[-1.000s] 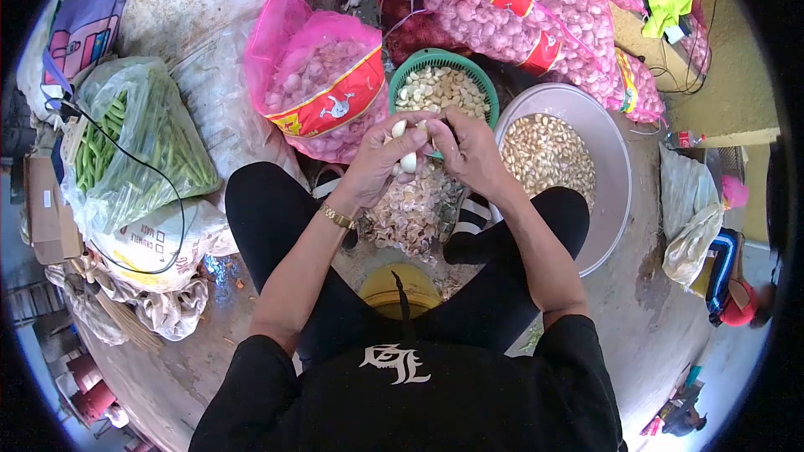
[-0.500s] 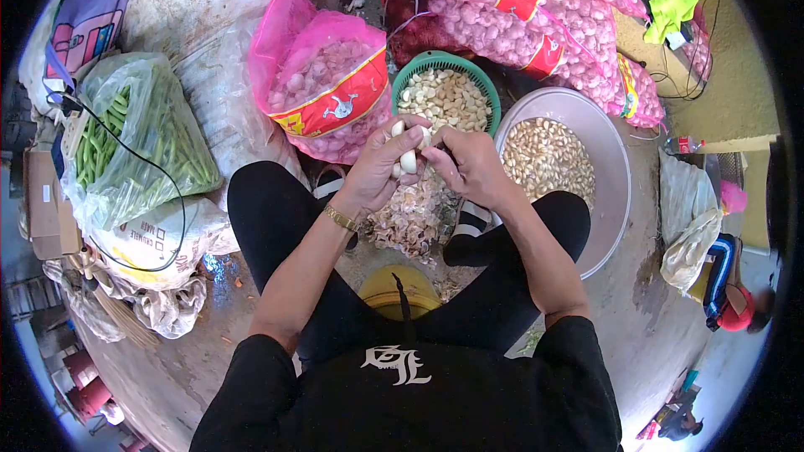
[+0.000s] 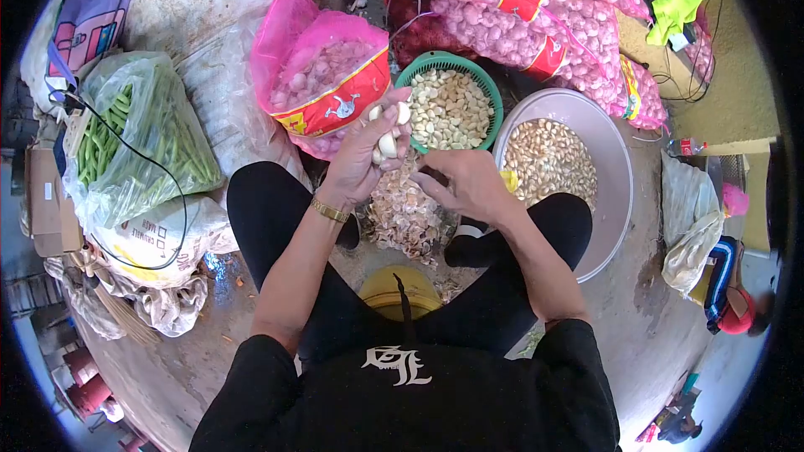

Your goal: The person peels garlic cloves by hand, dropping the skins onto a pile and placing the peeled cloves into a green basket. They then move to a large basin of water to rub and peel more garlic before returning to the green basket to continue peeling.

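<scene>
Several peeled garlic cloves (image 3: 388,145) rest in my left hand (image 3: 356,163), held between its fingers and thumb. My right hand (image 3: 473,187) is closed just to the right, apart from the left one. A small yellow piece (image 3: 510,180) shows beyond its far side; what the fingers grip is hidden. Beneath both hands lies a heap of papery garlic skins (image 3: 406,209). Ahead, a green basket (image 3: 497,113) holds peeled cloves. To the right, a pale basin (image 3: 615,192) contains cloves with brownish skins.
A pink mesh sack of garlic (image 3: 322,75) stands open at front left, and more filled garlic sacks (image 3: 536,25) lie at the back right. Green pods fill a plastic bag (image 3: 180,130) on the left. Between my legs is a yellow container (image 3: 399,289).
My hands have moved apart. The left has tilted outward with its cloves showing, while the right has dropped slightly toward me and the yellow piece has come into view.
</scene>
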The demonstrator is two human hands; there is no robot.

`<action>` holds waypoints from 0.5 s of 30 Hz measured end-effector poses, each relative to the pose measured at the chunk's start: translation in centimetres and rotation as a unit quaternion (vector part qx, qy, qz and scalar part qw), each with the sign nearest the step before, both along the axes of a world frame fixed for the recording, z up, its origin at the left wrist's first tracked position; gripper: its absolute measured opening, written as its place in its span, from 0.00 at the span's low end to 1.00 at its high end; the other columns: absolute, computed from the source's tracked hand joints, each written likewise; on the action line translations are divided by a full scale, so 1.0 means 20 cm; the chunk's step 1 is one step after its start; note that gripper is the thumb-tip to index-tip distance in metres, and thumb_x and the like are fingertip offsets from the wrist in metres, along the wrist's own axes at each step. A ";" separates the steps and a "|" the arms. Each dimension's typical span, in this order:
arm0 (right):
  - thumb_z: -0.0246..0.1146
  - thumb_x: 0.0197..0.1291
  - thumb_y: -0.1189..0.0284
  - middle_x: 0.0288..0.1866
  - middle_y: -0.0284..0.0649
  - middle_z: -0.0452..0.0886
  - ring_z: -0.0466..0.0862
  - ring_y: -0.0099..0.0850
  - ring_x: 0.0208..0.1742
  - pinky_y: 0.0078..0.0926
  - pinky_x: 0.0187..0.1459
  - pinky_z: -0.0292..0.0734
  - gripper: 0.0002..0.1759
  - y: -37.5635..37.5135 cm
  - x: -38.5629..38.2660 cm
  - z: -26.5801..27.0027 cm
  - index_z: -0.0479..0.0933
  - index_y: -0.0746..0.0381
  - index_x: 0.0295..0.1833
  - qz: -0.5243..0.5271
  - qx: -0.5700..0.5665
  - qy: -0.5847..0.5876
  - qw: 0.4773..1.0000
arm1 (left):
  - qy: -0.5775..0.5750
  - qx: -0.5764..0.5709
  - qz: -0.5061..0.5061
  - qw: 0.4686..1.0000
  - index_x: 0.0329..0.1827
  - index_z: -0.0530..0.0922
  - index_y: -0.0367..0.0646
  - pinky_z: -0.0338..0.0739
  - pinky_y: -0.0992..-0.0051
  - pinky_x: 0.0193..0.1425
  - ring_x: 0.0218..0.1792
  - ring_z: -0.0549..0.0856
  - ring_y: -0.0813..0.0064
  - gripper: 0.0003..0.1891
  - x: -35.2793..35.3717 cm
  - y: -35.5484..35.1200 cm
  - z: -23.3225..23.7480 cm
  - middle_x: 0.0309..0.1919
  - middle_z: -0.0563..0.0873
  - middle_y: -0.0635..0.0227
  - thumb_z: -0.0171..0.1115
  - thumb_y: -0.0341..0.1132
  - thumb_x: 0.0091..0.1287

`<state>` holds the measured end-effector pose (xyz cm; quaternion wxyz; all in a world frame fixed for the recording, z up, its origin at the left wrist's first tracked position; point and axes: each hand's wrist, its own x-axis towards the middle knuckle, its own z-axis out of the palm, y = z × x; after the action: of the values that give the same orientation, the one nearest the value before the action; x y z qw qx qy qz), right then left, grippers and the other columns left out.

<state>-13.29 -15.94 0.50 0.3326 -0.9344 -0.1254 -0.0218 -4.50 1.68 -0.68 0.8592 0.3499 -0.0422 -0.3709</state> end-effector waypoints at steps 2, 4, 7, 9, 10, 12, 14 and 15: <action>0.67 0.57 0.54 0.21 0.49 0.77 0.80 0.50 0.27 0.44 0.29 0.73 0.22 -0.02 0.00 0.02 0.76 0.63 0.34 0.014 -0.020 0.007 1.000 | -0.010 0.005 -0.006 1.000 0.65 0.70 0.43 0.66 0.87 0.18 0.25 0.79 0.85 0.21 -0.01 0.00 0.01 0.32 0.80 0.71 0.57 0.41 0.73; 0.69 0.57 0.56 0.21 0.48 0.78 0.81 0.47 0.26 0.41 0.29 0.73 0.20 -0.02 0.00 0.03 0.77 0.64 0.34 -0.006 -0.006 0.010 1.000 | -0.072 0.075 -0.015 0.994 0.65 0.72 0.43 0.67 0.87 0.19 0.26 0.79 0.86 0.20 -0.01 0.01 0.03 0.32 0.80 0.73 0.58 0.39 0.73; 0.69 0.58 0.63 0.25 0.44 0.81 0.82 0.36 0.28 0.34 0.32 0.75 0.15 0.01 0.02 0.03 0.79 0.65 0.37 -0.083 0.124 -0.004 0.989 | -0.121 0.143 0.001 0.982 0.64 0.73 0.42 0.67 0.88 0.20 0.24 0.78 0.87 0.19 -0.01 0.01 0.02 0.31 0.82 0.73 0.58 0.38 0.73; 0.69 0.59 0.67 0.28 0.41 0.84 0.83 0.29 0.30 0.30 0.35 0.77 0.12 0.04 0.05 0.03 0.81 0.66 0.39 -0.142 0.234 -0.018 0.962 | -0.160 0.171 0.007 0.972 0.64 0.74 0.42 0.67 0.88 0.20 0.24 0.78 0.88 0.19 -0.03 0.01 0.02 0.31 0.82 0.74 0.58 0.38 0.73; 0.68 0.61 0.69 0.33 0.39 0.85 0.82 0.25 0.35 0.26 0.39 0.76 0.11 0.06 0.07 0.03 0.82 0.67 0.43 -0.154 0.287 -0.036 0.945 | -0.201 0.199 0.012 0.959 0.63 0.76 0.41 0.66 0.88 0.20 0.24 0.77 0.89 0.19 -0.04 0.00 0.03 0.31 0.82 0.74 0.59 0.38 0.72; 0.67 0.63 0.72 0.37 0.38 0.86 0.81 0.21 0.39 0.23 0.43 0.76 0.11 0.05 0.09 0.01 0.82 0.68 0.46 -0.165 0.340 -0.054 0.924 | -0.206 0.214 0.007 0.955 0.63 0.76 0.42 0.67 0.88 0.21 0.24 0.77 0.90 0.19 -0.04 0.00 0.02 0.31 0.82 0.75 0.59 0.38 0.72; 0.65 0.64 0.71 0.40 0.38 0.87 0.81 0.20 0.42 0.21 0.48 0.75 0.13 0.03 0.09 -0.02 0.82 0.69 0.50 -0.147 0.353 0.025 0.924 | -0.213 0.229 0.005 0.950 0.63 0.76 0.42 0.67 0.88 0.22 0.25 0.76 0.91 0.19 -0.04 0.00 0.02 0.31 0.83 0.76 0.60 0.37 0.72; 0.65 0.64 0.71 0.40 0.38 0.87 0.81 0.20 0.42 0.21 0.48 0.75 0.13 0.03 0.09 -0.02 0.82 0.69 0.50 -0.146 0.353 0.024 0.924 | -0.231 0.245 0.004 0.942 0.63 0.78 0.42 0.70 0.87 0.30 0.30 0.77 0.91 0.18 -0.04 0.01 0.02 0.35 0.83 0.75 0.60 0.37 0.72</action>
<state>-11.47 -15.44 0.16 0.6370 -0.7647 0.0361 -0.0903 -5.24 1.83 -0.27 0.7149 0.6259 -0.1461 -0.2754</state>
